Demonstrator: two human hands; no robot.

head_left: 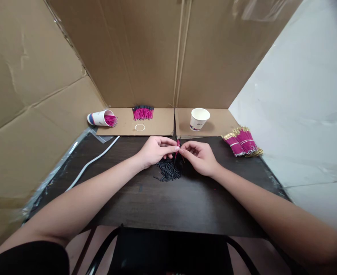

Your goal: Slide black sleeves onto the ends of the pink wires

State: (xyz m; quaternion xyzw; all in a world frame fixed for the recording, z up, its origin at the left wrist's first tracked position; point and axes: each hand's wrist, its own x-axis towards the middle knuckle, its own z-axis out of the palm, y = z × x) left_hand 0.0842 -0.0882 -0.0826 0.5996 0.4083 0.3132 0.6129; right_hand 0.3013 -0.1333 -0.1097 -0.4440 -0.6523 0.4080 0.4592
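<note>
My left hand point(156, 151) is closed in a pinch around a few thin magenta wires point(178, 143), which stand roughly upright between thumb and fingers. Close against it, my right hand point(202, 157) also pinches, its fingertips meeting at the wires. Whatever lies between those right fingertips is too small to make out. Just below the hands, a loose pile of short black tubes point(168, 171) lies on the dark table point(157, 208); part of the pile is in the shadow under the fingers.
A paper cup point(97, 118) holding magenta wires lies on its side at left. Black-ended magenta wires point(143, 112) and a pale rubber band point(140, 127) rest on cardboard. Another paper cup point(199, 119) stands upright. Banded wire bundles point(242, 142) lie right; a white cable point(92, 162) crosses left.
</note>
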